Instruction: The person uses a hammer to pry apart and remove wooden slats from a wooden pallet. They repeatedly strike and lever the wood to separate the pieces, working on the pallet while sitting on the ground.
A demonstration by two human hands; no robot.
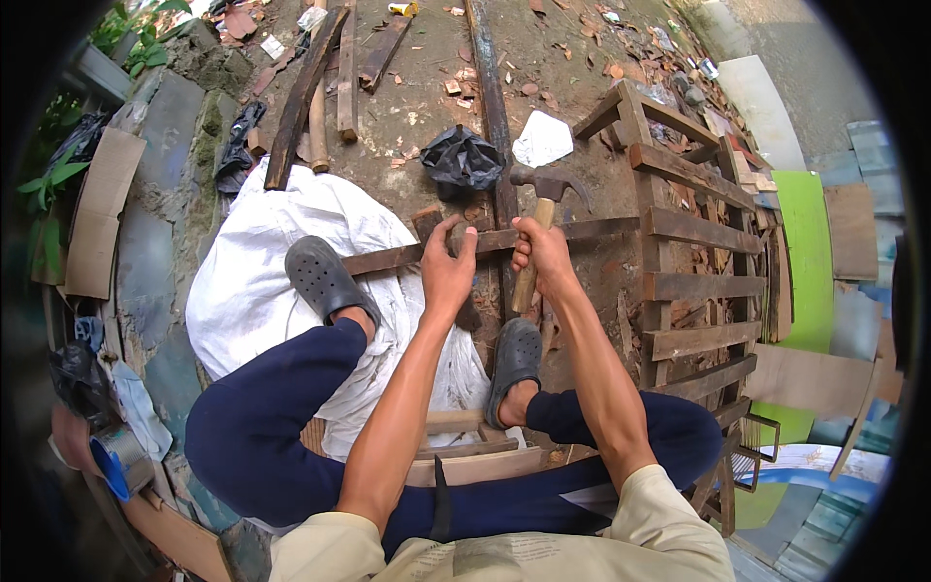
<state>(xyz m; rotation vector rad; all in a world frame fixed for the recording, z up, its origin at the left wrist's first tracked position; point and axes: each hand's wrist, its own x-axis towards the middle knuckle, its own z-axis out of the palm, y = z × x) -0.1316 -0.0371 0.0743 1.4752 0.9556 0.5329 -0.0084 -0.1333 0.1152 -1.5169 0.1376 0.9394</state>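
Observation:
My right hand (543,254) is wrapped around the wooden handle of a claw hammer (548,184), just below its rusty metal head. The hammer stands over a narrow wooden slat (592,230) that lies crosswise in front of me. My left hand (449,269) is at the same slat, with the thumb and index finger curved and a gap between them; no object shows in it. Beneath the slat runs a long dark beam (490,87), pointing away from me. Another short wood piece (467,312) lies under the slat by my left hand, partly hidden.
A black plastic bag (462,163) and a white scrap (543,139) lie beyond the slat. On the right stands a slatted wooden frame (693,225). A white sack (262,257) spreads under my left clog (328,278). Loose timber (308,92) lies at the far left.

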